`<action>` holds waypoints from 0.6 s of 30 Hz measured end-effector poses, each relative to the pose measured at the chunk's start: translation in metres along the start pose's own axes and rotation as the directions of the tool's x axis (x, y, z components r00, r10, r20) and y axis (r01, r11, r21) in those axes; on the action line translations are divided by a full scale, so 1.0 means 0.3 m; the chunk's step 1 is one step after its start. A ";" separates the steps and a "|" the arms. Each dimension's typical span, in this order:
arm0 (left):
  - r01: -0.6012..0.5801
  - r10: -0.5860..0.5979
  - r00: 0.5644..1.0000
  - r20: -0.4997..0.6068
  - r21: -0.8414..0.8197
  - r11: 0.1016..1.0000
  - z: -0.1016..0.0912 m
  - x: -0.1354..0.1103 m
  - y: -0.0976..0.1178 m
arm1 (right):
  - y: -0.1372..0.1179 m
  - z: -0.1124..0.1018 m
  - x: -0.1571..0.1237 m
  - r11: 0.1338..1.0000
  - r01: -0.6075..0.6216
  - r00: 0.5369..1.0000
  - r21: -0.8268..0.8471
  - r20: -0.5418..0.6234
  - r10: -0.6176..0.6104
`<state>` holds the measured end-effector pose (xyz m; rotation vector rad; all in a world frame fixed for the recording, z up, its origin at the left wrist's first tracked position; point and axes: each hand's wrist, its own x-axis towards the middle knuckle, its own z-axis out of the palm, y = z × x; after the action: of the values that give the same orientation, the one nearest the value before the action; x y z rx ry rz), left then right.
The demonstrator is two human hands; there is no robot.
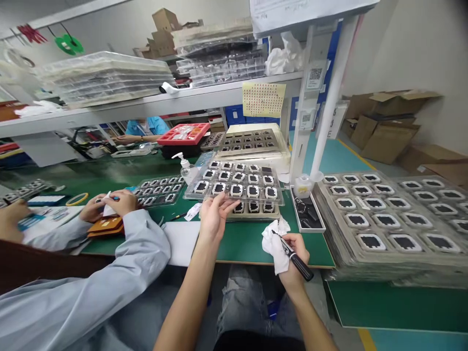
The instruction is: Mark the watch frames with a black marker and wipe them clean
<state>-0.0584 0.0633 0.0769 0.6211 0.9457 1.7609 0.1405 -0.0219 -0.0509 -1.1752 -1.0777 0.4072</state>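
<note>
My left hand grips the near edge of a clear plastic tray filled with several small square white-framed parts. That tray rests on another tray on the green bench mat. My right hand is closed round a black marker pen and a crumpled white cloth, near the bench's front edge.
A thick stack of filled trays sits at the right. A small pump bottle, a little white bottle and a black tray stand nearby. A co-worker in a grey sleeve works at my left beside another tray. Shelf posts rise behind.
</note>
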 end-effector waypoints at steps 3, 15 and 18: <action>-0.062 0.062 0.998 0.006 -0.046 0.997 0.012 -0.031 0.032 | -0.001 -0.001 -0.004 1.000 0.014 1.000 -0.002 0.000 -0.014; -0.012 0.018 0.998 0.053 -0.112 0.994 0.352 0.476 0.045 | 0.005 -0.002 -0.025 0.999 0.041 0.999 -0.014 0.017 -0.041; 0.028 -0.027 1.000 0.006 -0.029 0.999 0.414 0.597 -0.013 | -0.002 -0.003 -0.027 0.998 0.050 0.999 -0.027 0.018 -0.050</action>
<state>-0.0268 0.2696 0.1403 0.5918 0.9190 1.7446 0.1373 -0.0286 -0.0543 -1.1688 -1.1288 0.3651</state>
